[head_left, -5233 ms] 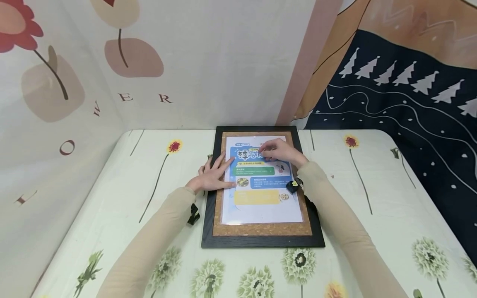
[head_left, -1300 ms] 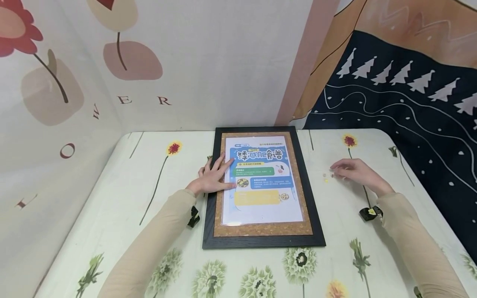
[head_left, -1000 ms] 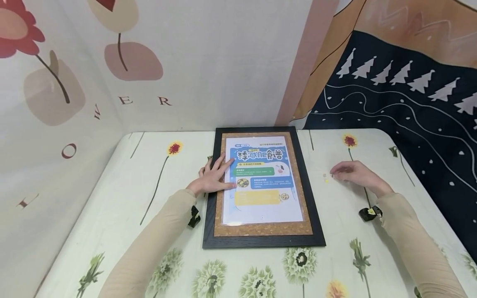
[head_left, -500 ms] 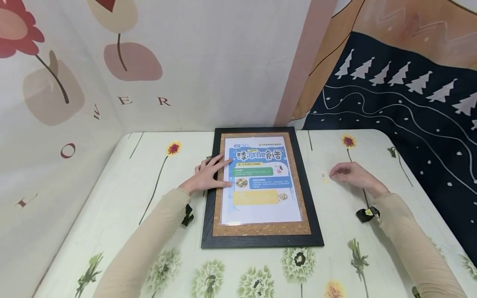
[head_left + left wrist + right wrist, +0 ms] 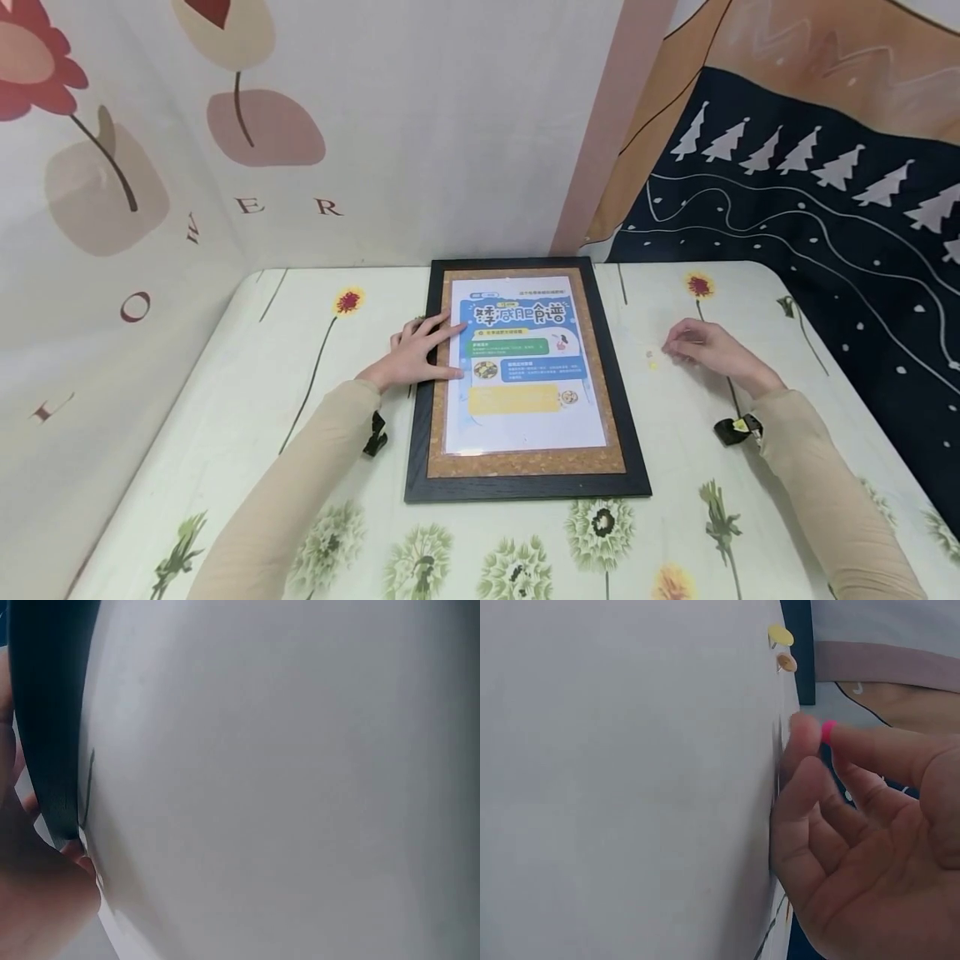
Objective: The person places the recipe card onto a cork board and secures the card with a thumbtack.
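Note:
A laminated poster (image 5: 525, 429) with blue, green and yellow blocks lies on a cork board (image 5: 525, 464) in a black frame (image 5: 525, 487). My left hand (image 5: 408, 358) rests across the frame's left side, index finger and thumb spread onto the poster's left margin. To the right of the board, my right hand (image 5: 701, 346) is low over the tablecloth. In the right wrist view its thumb and a fingertip pinch a small pink thumbtack (image 5: 827, 732), mostly covered by the fingers. Just beyond the fingertips are a yellow thumbtack (image 5: 781, 634) and an orange one (image 5: 786, 662).
The table has a white cloth (image 5: 337, 467) printed with flowers. A pale curtain (image 5: 420, 150) hangs behind it, and a dark cloth with white trees (image 5: 750, 208) hangs at the right. Black wrist cameras (image 5: 731, 431) sit on both sleeves.
My right hand has gone from the poster's top to the thumbtacks on the right, where it has picked up one. My left hand has slid slightly left on the board.

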Tool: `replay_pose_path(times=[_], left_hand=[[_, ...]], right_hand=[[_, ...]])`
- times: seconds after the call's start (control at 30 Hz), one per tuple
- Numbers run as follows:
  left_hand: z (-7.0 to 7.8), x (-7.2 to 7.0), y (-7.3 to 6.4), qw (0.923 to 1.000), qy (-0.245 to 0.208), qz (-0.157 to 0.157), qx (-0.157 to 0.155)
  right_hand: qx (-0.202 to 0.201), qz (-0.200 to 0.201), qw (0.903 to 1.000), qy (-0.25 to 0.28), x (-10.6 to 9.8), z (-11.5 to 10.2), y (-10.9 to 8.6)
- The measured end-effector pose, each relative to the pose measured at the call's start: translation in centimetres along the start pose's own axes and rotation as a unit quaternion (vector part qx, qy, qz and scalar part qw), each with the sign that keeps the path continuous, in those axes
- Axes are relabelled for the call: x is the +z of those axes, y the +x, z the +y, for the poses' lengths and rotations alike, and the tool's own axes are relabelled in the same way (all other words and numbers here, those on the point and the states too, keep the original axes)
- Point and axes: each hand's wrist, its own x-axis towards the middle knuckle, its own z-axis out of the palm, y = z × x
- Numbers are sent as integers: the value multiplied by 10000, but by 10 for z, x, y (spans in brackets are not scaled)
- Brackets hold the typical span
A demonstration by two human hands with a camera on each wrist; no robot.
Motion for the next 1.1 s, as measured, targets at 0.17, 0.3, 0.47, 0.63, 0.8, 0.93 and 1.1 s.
replay_pose_path(times=[0.17, 0.3, 0.47, 0.63, 0.8, 0.93, 1.1], left_hand=[[0, -1, -1, 9998, 157, -86, -60], [0, -2, 0, 9994, 296, -171, -110], [0, -2, 1, 9984, 462, -258, -213], [1, -3, 3, 9978, 570, -254, -202], [4, -4, 3, 9976, 567, -322, -225], [5, -5, 3, 9974, 587, -342, -230], [5, -4, 3, 9971, 663, -316, -207]], right_hand=[[-168, 75, 9990, 406, 4, -4, 4], [-332, 124, 9980, 520, 9, -12, 6], [-417, 106, 9975, 562, 15, -25, 10], [-495, 82, 9957, 781, 22, -37, 15], [-491, 164, 9954, 809, 29, -44, 20], [-505, 188, 9948, 860, 34, -48, 25], [-404, 189, 9942, 983, 38, -52, 31]])
